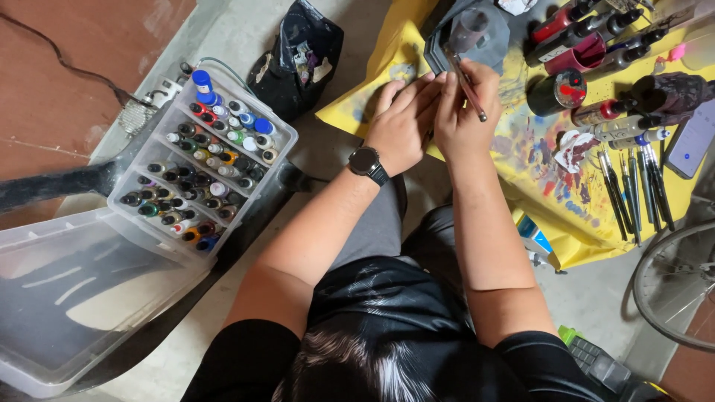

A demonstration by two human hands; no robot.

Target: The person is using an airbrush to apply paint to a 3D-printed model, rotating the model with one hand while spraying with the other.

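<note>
Right hand (pixel 463 112): fingers curled closed around a thin paintbrush (pixel 469 88), held slantwise, tip pointing up toward a grey dish (pixel 477 33). Left hand (pixel 402 123): fingers extended, nearly flat and close together, fingertips pressed against the right hand's; whether it holds anything underneath cannot be told. Black watch (pixel 364 161) on left wrist. Both hands over the near edge of a paint-stained yellow cloth (pixel 521 149). Clear box of small paint bottles (pixel 201 164) lies well apart, to the left.

One clear paint-bottle box (pixel 119 205); one black bag (pixel 298 56); one wristwatch (pixel 365 161); one phone (pixel 693 139).
</note>
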